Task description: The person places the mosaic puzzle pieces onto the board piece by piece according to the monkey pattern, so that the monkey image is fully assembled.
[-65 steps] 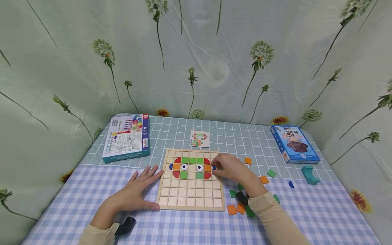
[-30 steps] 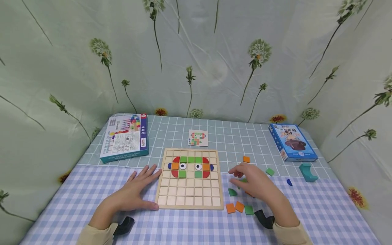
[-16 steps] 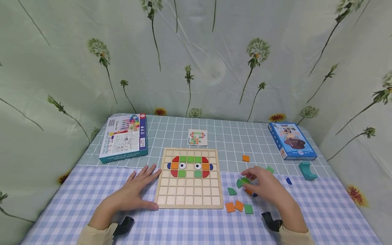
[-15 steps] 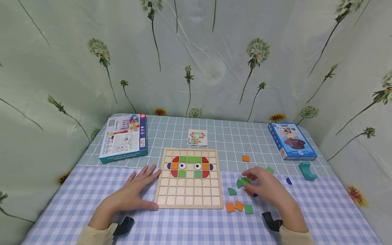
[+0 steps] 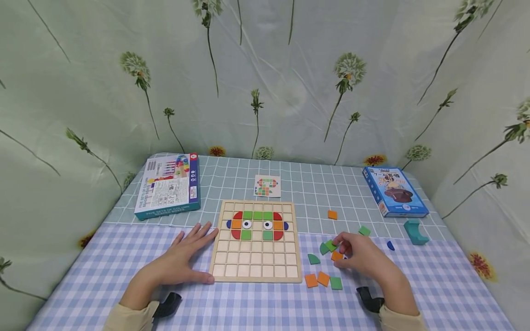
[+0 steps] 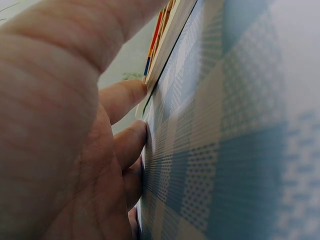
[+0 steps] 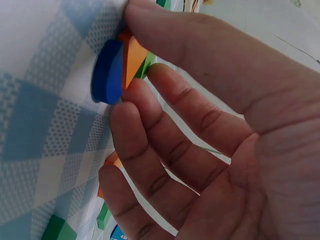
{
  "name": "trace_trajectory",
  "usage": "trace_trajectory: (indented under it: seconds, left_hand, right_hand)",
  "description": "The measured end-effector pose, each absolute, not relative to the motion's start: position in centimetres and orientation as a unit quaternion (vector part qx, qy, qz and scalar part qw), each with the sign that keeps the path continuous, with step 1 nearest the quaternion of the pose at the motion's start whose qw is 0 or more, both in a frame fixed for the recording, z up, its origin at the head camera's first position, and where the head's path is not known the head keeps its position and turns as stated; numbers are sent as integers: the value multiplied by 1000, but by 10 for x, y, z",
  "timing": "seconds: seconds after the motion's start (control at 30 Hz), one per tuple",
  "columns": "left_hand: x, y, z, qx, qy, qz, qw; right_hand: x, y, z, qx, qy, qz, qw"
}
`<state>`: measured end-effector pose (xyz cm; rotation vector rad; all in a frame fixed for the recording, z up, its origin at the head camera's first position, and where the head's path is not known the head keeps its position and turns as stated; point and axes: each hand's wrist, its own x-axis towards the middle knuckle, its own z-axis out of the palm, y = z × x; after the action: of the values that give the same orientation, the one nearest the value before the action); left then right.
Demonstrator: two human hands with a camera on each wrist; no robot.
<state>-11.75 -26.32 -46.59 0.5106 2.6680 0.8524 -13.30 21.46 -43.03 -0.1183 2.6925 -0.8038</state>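
A wooden grid board (image 5: 256, 259) bears red, green, orange and blue pieces laid as a face with two eye discs (image 5: 267, 225). My left hand (image 5: 182, 257) rests with spread fingers at the board's left edge, thumb by its lower corner. Over the loose pieces to the right, my right hand (image 5: 364, 257) has bent fingers and a gap between thumb and index finger. Around its fingertips lie a green square tile (image 5: 330, 245), an orange tile (image 5: 337, 255) and a blue half-round piece (image 7: 106, 72), which the head view mostly hides. No firm grip shows.
Behind the board lies a pattern card (image 5: 267, 186). Boxes stand at the back left (image 5: 167, 186) and right (image 5: 395, 191). A teal curved block (image 5: 415, 232), another blue half-round (image 5: 390, 246), a green quarter-round (image 5: 313, 259) and several square tiles (image 5: 336, 283) lie on the cloth.
My right hand has left the blue piece at the board's right edge and moved right, down to the loose pieces. The last half second brought a slight shift rightward. My left hand stays put.
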Motion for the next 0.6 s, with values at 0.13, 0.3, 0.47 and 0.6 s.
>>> trace_trajectory:
  seconds: [0.13,0.3,0.47,0.6]
  left_hand:
    - [-117,-264,-465,179,927,296,147]
    - [-116,-264,-463,187,926,294,146]
    - [-116,-263,-461,192,925,294,148]
    - [-116,-262,-461,196,924,293,149]
  right_hand:
    - [-134,214,-430,-40,944,-284,164]
    - [-135,213,-430,-32,943,-282,171]
    - [-135,213,-430,-32,943,-283,170]
    - [-134,214,-431,-37,941,-289,173]
